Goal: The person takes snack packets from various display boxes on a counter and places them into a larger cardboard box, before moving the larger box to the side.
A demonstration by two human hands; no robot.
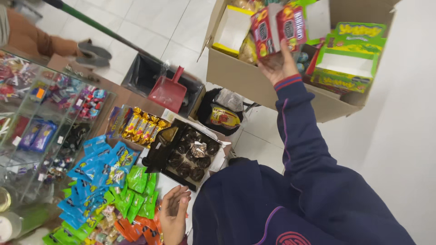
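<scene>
My right hand (279, 63) is stretched out and up, holding a red snack box (278, 28) over a large open cardboard carton (254, 81). The carton holds yellow-green display boxes (352, 54) and a white-and-yellow empty box (232, 28). My left hand (174, 213) hovers low near my body, fingers apart and holding nothing, beside green snack packets (138, 190) and orange packets (136, 229). A black tray of dark round chocolates (188, 156) lies just above that hand.
Blue packets (97, 172) and gold-wrapped sweets (141, 127) cover the counter. A glass display case (41, 118) of sweets stands at left. On the tiled floor are a dark bin (145, 72), a red dustpan (169, 93), a broom handle (97, 25) and another person's foot (93, 53).
</scene>
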